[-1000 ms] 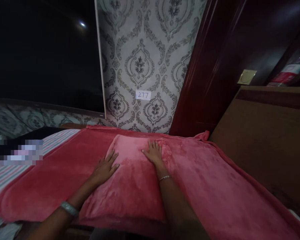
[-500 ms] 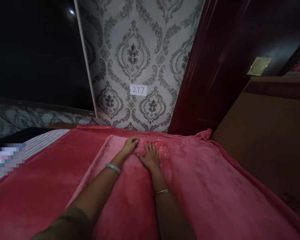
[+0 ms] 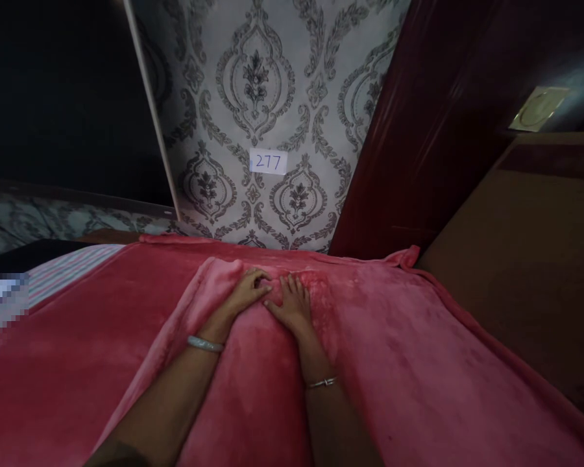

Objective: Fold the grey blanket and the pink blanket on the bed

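A pink-red plush blanket (image 3: 253, 389) lies with a folded layer in the middle, its fold edge running down to the lower left. My left hand (image 3: 248, 290), with a pale bangle on the wrist, is curled at the far part of the folded layer. Its fingers and thumb bend round a bit of the blanket, and the cloth is bunched just left of it. Flat on the blanket beside it rests my right hand (image 3: 294, 303), fingers spread, a thin metal bracelet on its wrist. The two thumbs are close together.
Beyond the blanket stands a patterned wall with a paper label (image 3: 268, 161) reading 277. A large dark screen (image 3: 68, 104) is at left. Dark red glossy panelling (image 3: 394, 149) and a brown board (image 3: 525, 259) border the right side. Striped cloth (image 3: 73, 269) shows at left.
My left hand has shifted slightly left and turned, its thumb now showing apart from the fingers. The blanket's far fold edge has bunched up beside it. My right hand stays flat in place.
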Available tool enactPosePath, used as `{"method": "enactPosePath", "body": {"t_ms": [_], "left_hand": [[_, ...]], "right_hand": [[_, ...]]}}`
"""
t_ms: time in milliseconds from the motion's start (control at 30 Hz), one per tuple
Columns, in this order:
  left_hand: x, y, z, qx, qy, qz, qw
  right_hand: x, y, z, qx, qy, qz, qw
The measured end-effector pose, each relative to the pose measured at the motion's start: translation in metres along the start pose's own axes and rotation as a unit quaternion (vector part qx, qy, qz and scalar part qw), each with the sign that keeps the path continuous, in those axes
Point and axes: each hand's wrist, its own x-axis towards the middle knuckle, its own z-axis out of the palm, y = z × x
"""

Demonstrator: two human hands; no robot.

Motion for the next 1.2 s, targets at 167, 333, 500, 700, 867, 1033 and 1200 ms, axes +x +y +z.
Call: {"method": "enactPosePath", "body": {"t_ms": [167,333,500,700,867,1033,1200], "left_hand": [[-0.002,0.002,0.005,0.178,-0.021,0.077,0.981],[-0.001,0.001,0.009,0.250,-0.056,0.083,0.963],[-0.003,0.008,0.009,0.284,-0.074,0.084,0.952],[-0.003,0.018,0.008,0.295,-0.097,0.105,0.945],[-0.002,0.013,0.011,0.156,-0.047,0.077,0.984],[-0.004,0.008,0.012,0.093,0.038,0.018,0.995],[-0.023,0.028,-0.012,0.090,0.093,-0.016,0.991]], "right_hand": [[0.000,0.000,0.001,-0.004,0.004,0.002,1.000],[0.000,-0.001,0.002,0.001,0.008,0.002,1.000],[0.001,0.000,0.003,0.001,0.009,0.004,1.000],[0.000,0.001,0.004,-0.015,0.016,0.000,1.000],[0.000,0.000,0.002,-0.017,0.009,0.004,1.000],[0.000,0.000,0.002,-0.017,0.004,0.007,1.000],[-0.002,0.001,0.003,-0.026,0.007,0.003,1.000]]}}
